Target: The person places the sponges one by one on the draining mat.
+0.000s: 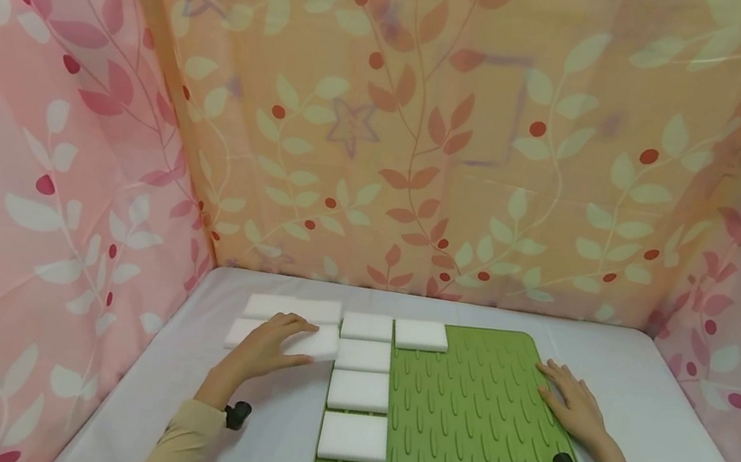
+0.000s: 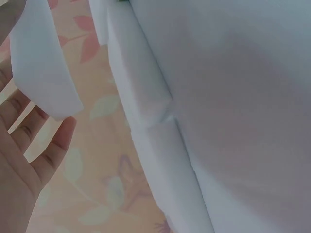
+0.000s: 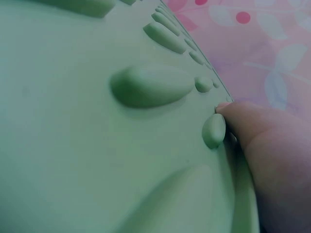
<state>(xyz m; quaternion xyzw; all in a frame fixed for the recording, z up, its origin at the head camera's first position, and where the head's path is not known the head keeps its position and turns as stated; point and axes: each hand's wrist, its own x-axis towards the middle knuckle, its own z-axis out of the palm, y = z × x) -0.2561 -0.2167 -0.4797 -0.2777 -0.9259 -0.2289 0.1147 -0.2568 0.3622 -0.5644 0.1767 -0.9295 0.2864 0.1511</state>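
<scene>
In the head view my left hand (image 1: 267, 348) grips a white sponge block (image 1: 313, 342) by its edges, thumb on the near side and fingers on the far side. The left wrist view shows this sponge (image 2: 43, 63) raised, away from the other blocks (image 2: 141, 73). My right hand (image 1: 575, 406) rests along the right edge of a green drying mat (image 1: 458, 409) with raised ridges. Its thumb (image 3: 262, 131) lies at the mat's rim in the right wrist view. Several white sponges (image 1: 354, 437) line the mat's left side, and another sponge (image 1: 422, 335) lies at its top.
More white sponges (image 1: 271, 306) lie together on the white-covered table (image 1: 261, 442), left of the mat. A tab juts from the mat's near edge. Patterned cloth (image 1: 435, 111) hangs behind and on both sides. A black band sits on each wrist.
</scene>
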